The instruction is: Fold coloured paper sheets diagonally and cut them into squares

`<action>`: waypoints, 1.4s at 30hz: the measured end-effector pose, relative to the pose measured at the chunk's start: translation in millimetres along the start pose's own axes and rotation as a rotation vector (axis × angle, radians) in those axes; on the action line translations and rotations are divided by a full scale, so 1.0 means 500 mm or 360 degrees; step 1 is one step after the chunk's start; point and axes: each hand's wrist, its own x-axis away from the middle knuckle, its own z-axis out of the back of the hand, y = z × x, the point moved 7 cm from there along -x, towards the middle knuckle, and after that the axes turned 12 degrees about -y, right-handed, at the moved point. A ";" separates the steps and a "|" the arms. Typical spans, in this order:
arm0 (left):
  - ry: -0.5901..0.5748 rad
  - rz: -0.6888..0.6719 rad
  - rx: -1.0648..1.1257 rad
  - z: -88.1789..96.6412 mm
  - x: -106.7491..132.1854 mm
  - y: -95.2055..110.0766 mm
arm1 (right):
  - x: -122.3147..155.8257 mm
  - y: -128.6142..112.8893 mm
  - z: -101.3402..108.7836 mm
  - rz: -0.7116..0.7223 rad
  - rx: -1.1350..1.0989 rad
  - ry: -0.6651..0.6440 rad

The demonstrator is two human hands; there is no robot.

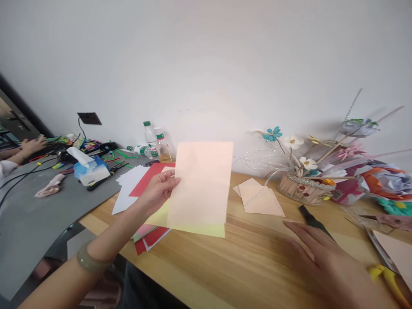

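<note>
My left hand [158,189] pinches the left edge of a pale peach sheet of paper [201,184] and holds it up above the wooden table [251,262]. Under the sheet lies a yellow sheet [206,230] on a stack of red and white papers [141,180]. My right hand [331,262] lies low over the table at the lower right, fingers stretched out flat and slightly blurred, holding nothing. A dark green tool [313,221] lies just beyond its fingertips, and yellow-handled scissors [388,277] lie to its right.
Cut peach paper pieces [260,198] lie mid-table. A basket of paper flowers [302,184] stands at the right by the wall. Water bottles [151,139] and a tissue box [90,169] sit at the back left on a grey mat [28,219]. Another person's hand [30,146] works far left.
</note>
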 end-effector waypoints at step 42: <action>-0.0204 0.0368 -0.2218 0.060 -0.093 -0.122 | 0.060 0.073 -0.066 -0.0485 -0.1035 -0.0343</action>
